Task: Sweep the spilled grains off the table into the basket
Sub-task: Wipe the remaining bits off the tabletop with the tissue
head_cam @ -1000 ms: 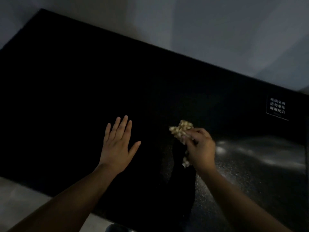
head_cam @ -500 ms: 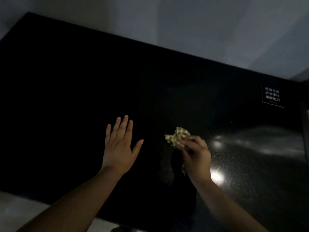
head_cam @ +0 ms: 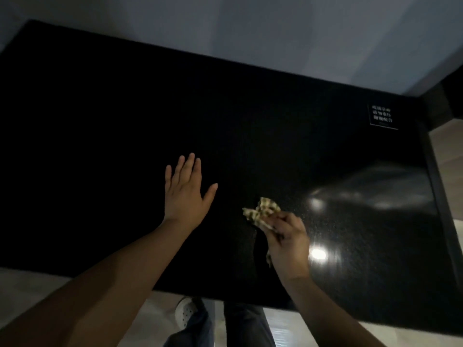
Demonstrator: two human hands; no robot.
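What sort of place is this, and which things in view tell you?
Probably a dim indoor shared dining area: a polished black table beside a plain wall, a small printed notice at its far right corner, a patterned cloth gripped in the right hand.

Black glossy table [head_cam: 100,121]; white-lettered label [head_cam: 382,117] at far right corner; left hand [head_cam: 184,194] flat on top; patterned cloth [head_cam: 264,211] on surface.
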